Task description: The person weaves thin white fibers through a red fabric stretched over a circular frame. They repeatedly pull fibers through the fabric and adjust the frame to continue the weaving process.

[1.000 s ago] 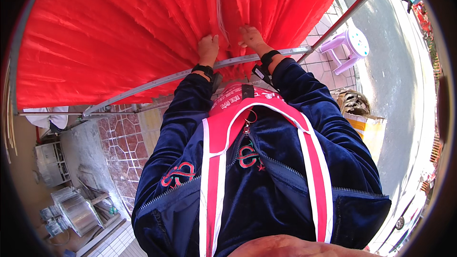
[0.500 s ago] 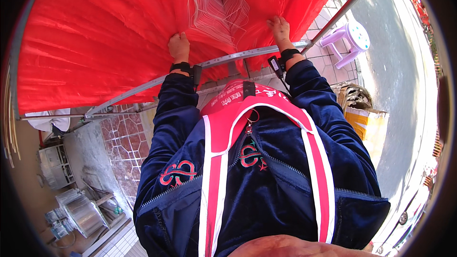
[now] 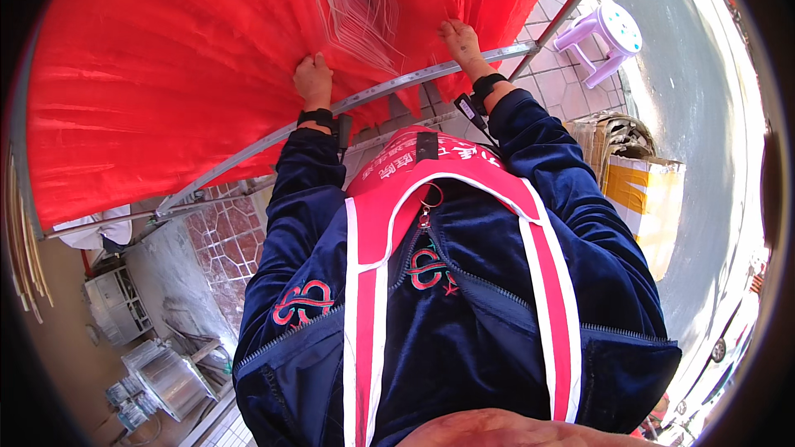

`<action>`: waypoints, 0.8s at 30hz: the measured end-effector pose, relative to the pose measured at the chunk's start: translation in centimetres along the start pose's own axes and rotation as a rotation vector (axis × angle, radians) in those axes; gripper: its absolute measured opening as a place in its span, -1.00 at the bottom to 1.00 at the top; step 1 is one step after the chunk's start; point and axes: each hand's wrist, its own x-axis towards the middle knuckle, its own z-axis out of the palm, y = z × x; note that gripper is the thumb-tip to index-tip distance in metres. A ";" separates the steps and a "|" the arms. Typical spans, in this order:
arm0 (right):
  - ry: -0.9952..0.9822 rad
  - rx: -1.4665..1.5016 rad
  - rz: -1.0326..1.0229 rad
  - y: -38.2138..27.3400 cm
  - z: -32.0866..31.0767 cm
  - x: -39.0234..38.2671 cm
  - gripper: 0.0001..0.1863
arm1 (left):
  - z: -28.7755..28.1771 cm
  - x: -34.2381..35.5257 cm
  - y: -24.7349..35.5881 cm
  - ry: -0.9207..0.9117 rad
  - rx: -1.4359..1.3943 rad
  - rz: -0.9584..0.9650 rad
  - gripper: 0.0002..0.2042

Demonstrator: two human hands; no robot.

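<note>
A large sheet of red fabric [image 3: 166, 66] hangs over a metal frame bar [image 3: 389, 87] and spreads across the upper left. Pale loose threads [image 3: 352, 12] run down its middle, between my two hands. My left hand [image 3: 314, 81] is closed on a gathered part of the fabric, just beyond the bar. To its right, my right hand [image 3: 460, 43] is closed on another bunch, with folds fanning away from it. Both arms reach forward, a black band on each wrist. The fingertips are partly hidden in the cloth.
Beyond the frame's right post [image 3: 571, 4] stands a lilac plastic stool [image 3: 609, 33] on the paving. A cardboard box [image 3: 642, 190] with yellow tape and folded cardboard [image 3: 617, 132] lie at my right. Metal machinery [image 3: 170, 381] sits low on the left.
My right hand has shifted a little left, toward my left hand, with the fabric in it. The threaded middle of the cloth looks narrower. The view has turned slightly.
</note>
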 end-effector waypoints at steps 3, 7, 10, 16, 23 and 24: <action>-0.072 -0.264 -0.014 -1.4 -0.1 -0.9 -0.71 | 0.7 -0.2 0.1 -0.035 -0.067 0.033 -0.63; -0.023 -0.225 -0.081 -2.8 0.6 -2.9 -0.67 | 1.1 -0.1 -0.4 -0.092 -0.110 0.049 -0.64; 0.040 -0.179 -0.121 -3.1 0.6 -5.9 -0.71 | 1.2 -0.5 -0.6 -0.113 -0.168 0.074 -0.64; 0.121 0.103 0.056 0.1 1.3 -15.7 -0.73 | 1.0 -0.7 -0.7 -0.185 -0.228 0.085 -0.63; 0.071 -0.286 0.211 9.8 8.7 -18.3 -0.57 | 0.3 -0.9 -1.4 -0.220 -0.291 0.169 -0.67; 0.018 -0.385 0.216 10.6 9.9 -17.6 -0.46 | 0.2 -0.9 -1.3 -0.230 -0.308 0.161 -0.67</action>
